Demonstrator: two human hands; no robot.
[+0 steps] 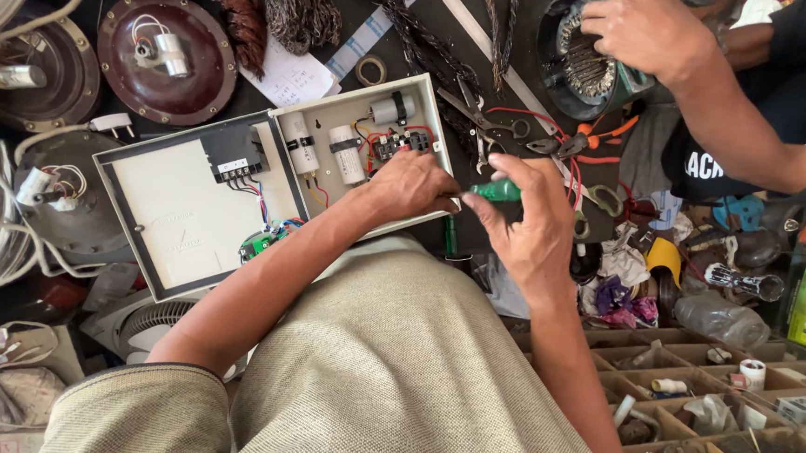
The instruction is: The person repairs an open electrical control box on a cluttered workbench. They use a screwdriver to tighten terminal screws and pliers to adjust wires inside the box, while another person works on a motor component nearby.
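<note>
An open grey electrical box (189, 213) lies on the bench with its lid (174, 240) folded out to the left. Inside the box are white cylindrical capacitors (346, 154), a small circuit part with red wires (399, 144) and a black breaker (235, 156). My left hand (412, 186) rests inside the box's right end, fingers curled by the red wires. My right hand (532, 227) holds a green-handled screwdriver (495, 190), its shaft pointing left toward my left hand.
Another person's hand (648, 32) works on a motor stator with copper windings (583, 65) at top right. Pliers and cutters (571, 142) lie beside it. Maroon fan motor housings (166, 58) sit at top left. A wooden tray of small parts (718, 414) stands at lower right.
</note>
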